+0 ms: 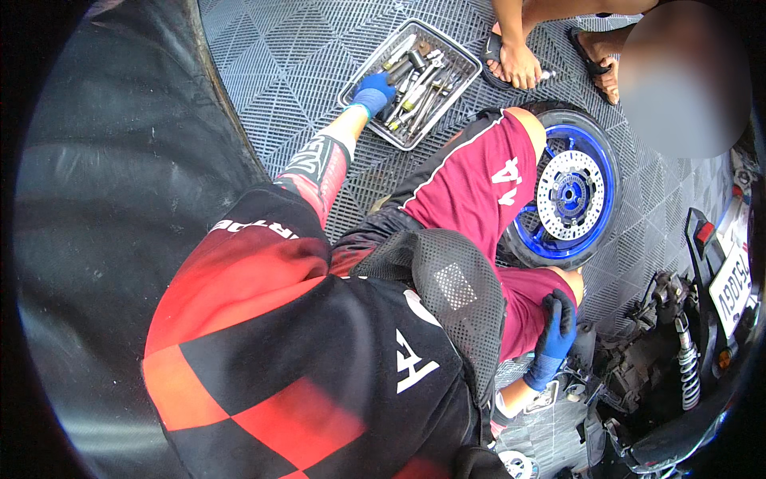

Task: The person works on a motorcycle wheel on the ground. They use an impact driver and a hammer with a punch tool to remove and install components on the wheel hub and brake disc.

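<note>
Fingers [383, 83] of the blue-gloved left hand [373, 94] reach over the near left side of a grey tray [445, 109], right at a dark cylindrical tool [399, 73]; whether they pinch it or only touch it, I cannot tell. That tool lies just beyond the fingertips, inside the tray, with a jumble of metal tools [427, 89] to its right. The blue-gloved right hand [554, 339] is well apart from the tray, by the right knee, its fingers bent; whether they hold anything cannot be seen. A blue-rimmed wheel [570, 195] lies on the tiled floor [279, 96] near the knees.
</note>
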`<state>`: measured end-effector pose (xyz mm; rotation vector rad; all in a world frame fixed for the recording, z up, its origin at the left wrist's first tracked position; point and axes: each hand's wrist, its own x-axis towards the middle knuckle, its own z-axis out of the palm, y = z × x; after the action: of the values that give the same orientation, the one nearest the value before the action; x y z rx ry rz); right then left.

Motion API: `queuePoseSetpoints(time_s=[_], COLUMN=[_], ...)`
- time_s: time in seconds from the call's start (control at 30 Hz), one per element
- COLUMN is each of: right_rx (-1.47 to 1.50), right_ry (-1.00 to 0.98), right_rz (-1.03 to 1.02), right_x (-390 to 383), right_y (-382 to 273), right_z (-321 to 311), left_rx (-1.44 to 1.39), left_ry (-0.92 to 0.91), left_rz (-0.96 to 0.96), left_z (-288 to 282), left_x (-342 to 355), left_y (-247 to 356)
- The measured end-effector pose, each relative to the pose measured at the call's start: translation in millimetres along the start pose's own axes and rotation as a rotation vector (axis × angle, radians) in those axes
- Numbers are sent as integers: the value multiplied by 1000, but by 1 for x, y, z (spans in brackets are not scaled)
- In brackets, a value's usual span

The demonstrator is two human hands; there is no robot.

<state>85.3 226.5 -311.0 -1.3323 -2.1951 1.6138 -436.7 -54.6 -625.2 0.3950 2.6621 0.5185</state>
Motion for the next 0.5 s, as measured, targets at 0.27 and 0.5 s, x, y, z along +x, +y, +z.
queuePoseSetpoints(time_s=[0.27,0.5], right_rx=[71,4], right_ry=[-77,-91], right_rz=[82,25], right_x=[5,27], right_y=[12,26], right_z=[36,53], left_rx=[6,-34], left_ry=[-137,-282], left_rz=[230,321], left_z=[6,14], left_x=[2,14], left_y=[23,26])
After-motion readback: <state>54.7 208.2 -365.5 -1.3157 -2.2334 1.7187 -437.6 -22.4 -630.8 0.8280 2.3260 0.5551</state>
